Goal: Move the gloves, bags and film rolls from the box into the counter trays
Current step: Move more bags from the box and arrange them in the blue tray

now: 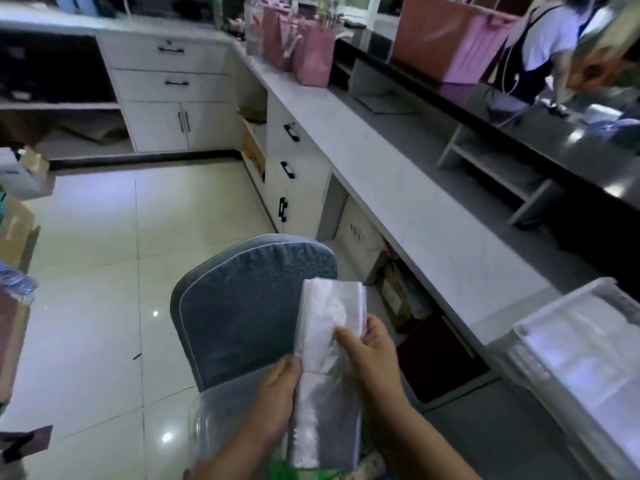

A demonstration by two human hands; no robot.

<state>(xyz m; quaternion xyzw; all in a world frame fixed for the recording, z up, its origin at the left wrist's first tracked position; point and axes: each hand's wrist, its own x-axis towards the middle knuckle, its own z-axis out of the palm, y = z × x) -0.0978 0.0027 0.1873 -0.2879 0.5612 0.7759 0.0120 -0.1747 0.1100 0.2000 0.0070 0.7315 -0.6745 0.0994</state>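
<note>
A long flat pack of clear plastic bags (329, 320) is held upright in front of me, over the back of a blue padded chair (242, 306). My left hand (277, 393) grips its left edge near the middle. My right hand (370, 355) holds the right edge, thumb across the front. A white plastic tray (540, 334) stands on the grey counter at the lower right, with clear film or bags lying inside it. The box is mostly hidden below my arms; only a clear plastic edge (207, 410) and something green (287, 471) show there.
The grey counter (398, 188) runs from far left to near right, with pink gift bags (311, 53) and a pink basket (450, 39) at its far end. White drawers (294, 168) sit under it. A person (547, 39) stands behind the dark upper counter. Cardboard boxes (14, 230) line the left.
</note>
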